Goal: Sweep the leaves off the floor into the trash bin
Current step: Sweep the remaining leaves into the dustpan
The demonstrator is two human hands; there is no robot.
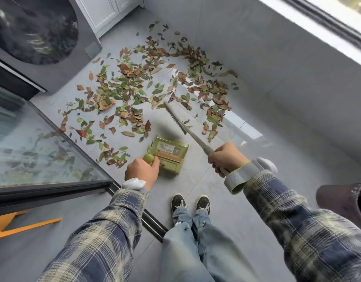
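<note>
Green and brown leaves [134,86] lie scattered widely over the grey tiled floor ahead of me. My left hand [142,170] grips the green handle of a green dustpan [171,155], which stands on the floor just before my feet. My right hand [226,157] grips the grey handle of a broom [181,123]. The broom's head reaches forward and left to the near edge of the leaves, blurred with motion. No trash bin can be made out.
A dark front-loading washing machine [39,37] stands at the far left. A glass sliding door with a black frame [53,188] runs along my left. A grey wall under a window [297,68] closes the right. A dark brown object [346,202] sits at the right edge.
</note>
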